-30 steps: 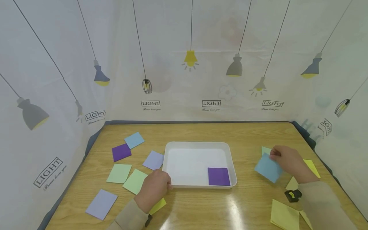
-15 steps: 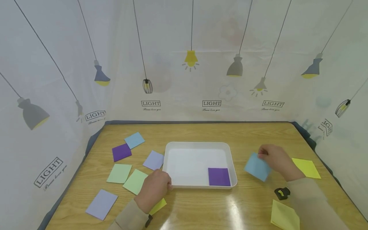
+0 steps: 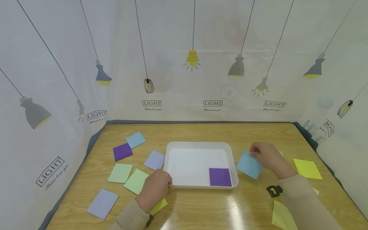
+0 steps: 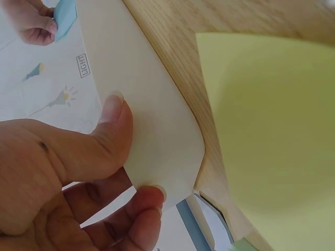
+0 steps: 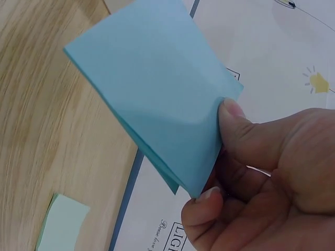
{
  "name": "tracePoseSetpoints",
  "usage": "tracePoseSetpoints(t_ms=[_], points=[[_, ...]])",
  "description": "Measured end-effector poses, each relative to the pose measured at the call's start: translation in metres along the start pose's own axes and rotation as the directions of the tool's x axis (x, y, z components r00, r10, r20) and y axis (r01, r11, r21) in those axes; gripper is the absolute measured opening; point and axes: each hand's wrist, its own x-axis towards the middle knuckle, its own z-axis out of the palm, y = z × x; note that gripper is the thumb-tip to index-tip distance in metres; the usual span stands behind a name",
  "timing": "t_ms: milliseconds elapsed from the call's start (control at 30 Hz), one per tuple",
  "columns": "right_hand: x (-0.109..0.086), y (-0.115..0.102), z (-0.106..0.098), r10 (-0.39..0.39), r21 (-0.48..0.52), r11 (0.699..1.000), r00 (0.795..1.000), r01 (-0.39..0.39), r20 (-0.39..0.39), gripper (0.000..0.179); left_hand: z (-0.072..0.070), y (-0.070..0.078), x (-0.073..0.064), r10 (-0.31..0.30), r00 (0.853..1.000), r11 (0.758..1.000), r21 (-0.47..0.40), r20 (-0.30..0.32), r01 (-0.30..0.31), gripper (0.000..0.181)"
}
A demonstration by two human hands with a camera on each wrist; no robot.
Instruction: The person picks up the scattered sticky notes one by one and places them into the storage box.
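Observation:
My right hand (image 3: 265,156) pinches a light blue sticky-note pad (image 3: 249,164) by its edge, just right of the white tray (image 3: 187,187). In the right wrist view, thumb and fingers grip the blue pad (image 5: 152,89), whose sheets fan apart at the lower edge. My left hand (image 3: 155,188) grips the tray's front left corner, its thumb on the tray wall (image 4: 152,115) in the left wrist view. A purple sticky-note pad (image 3: 220,177) lies in the tray's front right corner. Partly under my left hand sits a yellow pad (image 4: 277,125).
Left of the tray lie another blue pad (image 3: 135,140), a purple pad (image 3: 122,152), green pads (image 3: 120,172) and lavender pads (image 3: 103,203). Yellow pads (image 3: 307,169) lie at the right, some hidden by my right arm. A printed cloth (image 3: 178,80) walls the table's back and sides.
My right hand has carried the blue pad leftward from the right-hand pads to close beside the tray. My left hand keeps its grip on the tray corner.

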Motion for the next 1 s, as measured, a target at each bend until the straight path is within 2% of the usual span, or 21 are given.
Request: tracePoseSetpoints(t_ms=[367, 633, 1000], points=[[0.004, -0.016, 0.005, -0.050, 0.019, 0.999, 0.999, 0.050, -0.006, 0.009, 0.002, -0.001, 0.001, 0.003, 1.000, 1.000, 0.004, -0.003, -0.003, 0.013], [0.009, -0.031, 0.013, -0.057, 0.034, 0.998, 0.998, 0.057, 0.009, 0.011, 0.003, -0.002, 0.001, -0.010, 1.000, 1.000, 0.001, 0.010, 0.010, 0.012], [0.018, -0.045, 0.021, -0.095, -0.036, 0.995, 0.995, 0.096, 0.032, 0.013, 0.003, -0.001, 0.001, -0.012, 1.000, 1.000, 0.016, 0.022, 0.011, 0.015]])
